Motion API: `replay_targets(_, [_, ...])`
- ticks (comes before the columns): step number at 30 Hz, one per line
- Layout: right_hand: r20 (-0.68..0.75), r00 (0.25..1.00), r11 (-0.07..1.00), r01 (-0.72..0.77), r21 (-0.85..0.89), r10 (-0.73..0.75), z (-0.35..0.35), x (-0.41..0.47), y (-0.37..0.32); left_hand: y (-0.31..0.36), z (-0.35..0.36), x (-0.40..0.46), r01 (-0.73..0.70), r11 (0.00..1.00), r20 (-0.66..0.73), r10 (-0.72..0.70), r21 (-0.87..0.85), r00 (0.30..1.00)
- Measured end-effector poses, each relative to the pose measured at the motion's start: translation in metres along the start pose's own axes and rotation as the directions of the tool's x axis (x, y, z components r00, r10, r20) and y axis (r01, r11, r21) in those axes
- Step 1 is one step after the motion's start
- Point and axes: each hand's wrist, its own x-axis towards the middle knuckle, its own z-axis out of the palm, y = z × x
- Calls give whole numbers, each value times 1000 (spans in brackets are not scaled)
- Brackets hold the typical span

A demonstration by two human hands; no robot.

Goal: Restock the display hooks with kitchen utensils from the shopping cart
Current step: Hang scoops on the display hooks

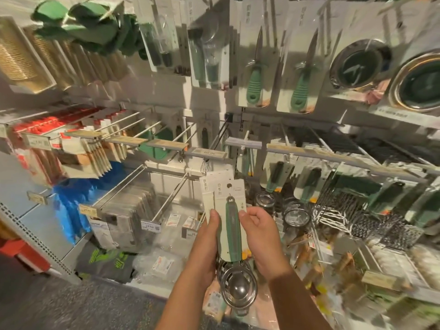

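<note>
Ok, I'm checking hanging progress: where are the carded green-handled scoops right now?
In the head view, the carded scoops are low at centre, held upright between the left hand and right hand, just below the price rail and its bare hooks.

The carded scoops (230,232) sit between the left hand (206,248) and right hand (262,236), before the bare display hooks (166,206). Carded knives (256,75) hang above; strainers (359,65) hang right of them (boxes (128,217) lower left).

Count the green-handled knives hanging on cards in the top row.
2: one carded knife hangs at upper centre, the other beside it to the right. More cards may hang hidden behind each.
</note>
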Motion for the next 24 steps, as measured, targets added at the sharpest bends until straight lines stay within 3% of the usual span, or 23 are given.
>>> replay_targets(10, [-84, 996, 1000, 15, 22, -13, 2, 6, -13, 6, 0, -6, -167, 984, -93, 172, 53, 981])
replay_targets(17, [-149, 986, 998, 68, -16, -69, -1, 20, -31, 11, -11, -4, -190, 978, -193, 204, 90, 960])
replay_targets(24, [-234, 964, 991, 117, -61, -128, 4, 38, -51, 12, -14, 0, -210, 974, -196, 223, 88, 955])
